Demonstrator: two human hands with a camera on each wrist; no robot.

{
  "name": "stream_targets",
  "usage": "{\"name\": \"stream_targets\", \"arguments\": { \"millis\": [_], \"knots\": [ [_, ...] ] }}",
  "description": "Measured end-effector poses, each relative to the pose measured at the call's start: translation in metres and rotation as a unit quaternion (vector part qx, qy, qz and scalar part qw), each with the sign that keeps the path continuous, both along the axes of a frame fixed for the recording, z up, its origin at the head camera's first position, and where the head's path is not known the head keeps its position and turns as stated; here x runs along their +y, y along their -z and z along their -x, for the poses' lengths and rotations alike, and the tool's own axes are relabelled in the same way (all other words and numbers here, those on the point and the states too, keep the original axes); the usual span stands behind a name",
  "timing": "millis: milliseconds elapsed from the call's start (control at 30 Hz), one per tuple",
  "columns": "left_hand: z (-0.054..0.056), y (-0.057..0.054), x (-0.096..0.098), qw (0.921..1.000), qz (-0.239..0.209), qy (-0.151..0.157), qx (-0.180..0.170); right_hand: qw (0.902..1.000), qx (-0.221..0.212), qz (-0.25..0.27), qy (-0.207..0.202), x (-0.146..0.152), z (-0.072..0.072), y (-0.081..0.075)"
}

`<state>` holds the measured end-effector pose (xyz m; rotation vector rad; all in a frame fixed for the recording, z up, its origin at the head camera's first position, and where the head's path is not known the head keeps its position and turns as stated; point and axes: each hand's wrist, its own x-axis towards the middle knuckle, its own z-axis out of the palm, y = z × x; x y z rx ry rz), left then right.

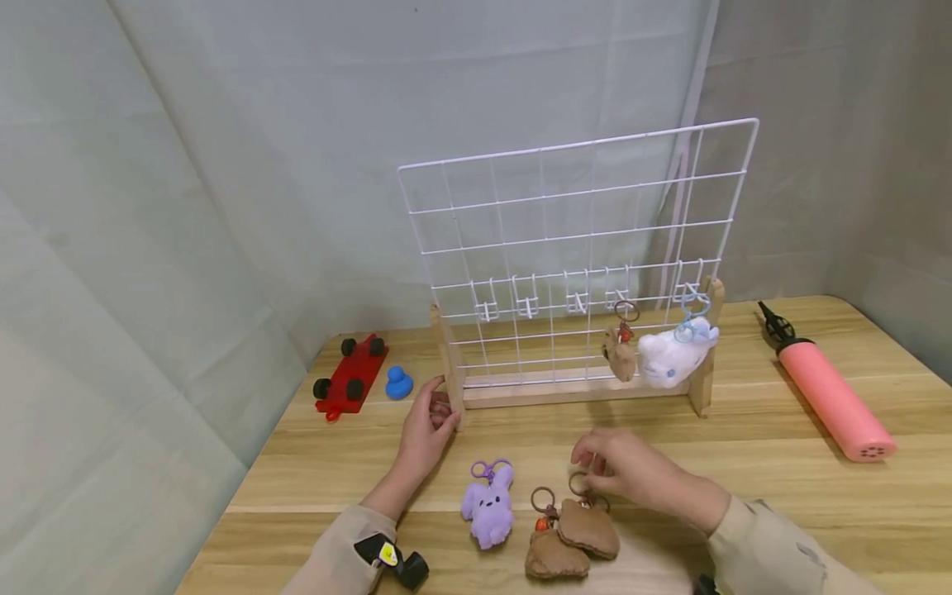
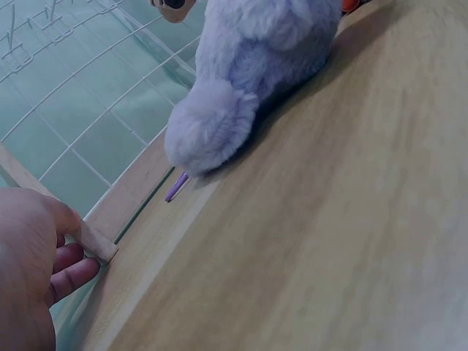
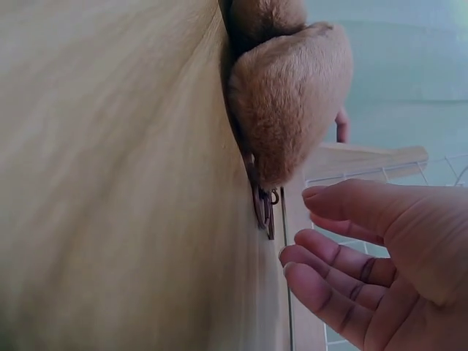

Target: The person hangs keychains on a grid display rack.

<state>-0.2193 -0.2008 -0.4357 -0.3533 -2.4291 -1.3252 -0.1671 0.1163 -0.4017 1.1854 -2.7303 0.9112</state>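
Observation:
My left hand (image 1: 426,430) grips the left wooden post (image 1: 446,355) of a white wire-grid rack, with its thumb on the near side and fingers behind. Over the table my right hand (image 1: 632,467) hovers with fingers loosely bent and nothing between them, fingertips close to the ring of a brown plush keychain (image 1: 589,529). That keychain overlaps a second brown plush keychain (image 1: 556,555). To their left lies a purple plush keychain (image 1: 491,511) with long ears. On the rack's right side hang a brown plush keychain (image 1: 621,357) and a white plush keychain (image 1: 665,359).
Several white hooks (image 1: 527,307) line the grid. Left of the rack are a red wheeled toy (image 1: 349,382) and a small blue rounded object (image 1: 398,383). A pink hand pump (image 1: 833,397) with a black nozzle lies at the right. Cloth curtains (image 1: 297,165) stand behind.

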Motion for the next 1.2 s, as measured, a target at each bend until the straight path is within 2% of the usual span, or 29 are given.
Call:
{"name": "stream_targets", "arguments": {
  "millis": [233, 433, 700, 1200],
  "knots": [
    [0.0015, 0.0018, 0.0, 1.0, -0.004, 0.0, -0.004, 0.9998, -0.014, -0.011, 0.005, -0.0041, 0.0007, 0.0036],
    [0.0013, 0.0014, -0.0006, 0.9999, -0.006, 0.002, -0.009, 0.9996, -0.002, -0.029, 0.006, -0.0071, -0.0016, 0.0043],
    [0.0006, 0.0009, -0.001, 1.0, 0.0, 0.003, 0.0, 0.9987, -0.008, -0.044, 0.024, -0.0098, -0.0041, 0.0027],
    [0.001, 0.0012, -0.0011, 1.0, -0.003, 0.003, 0.0, 0.998, -0.033, -0.041, 0.037, -0.0099, -0.0052, 0.0023]
  ]
}}
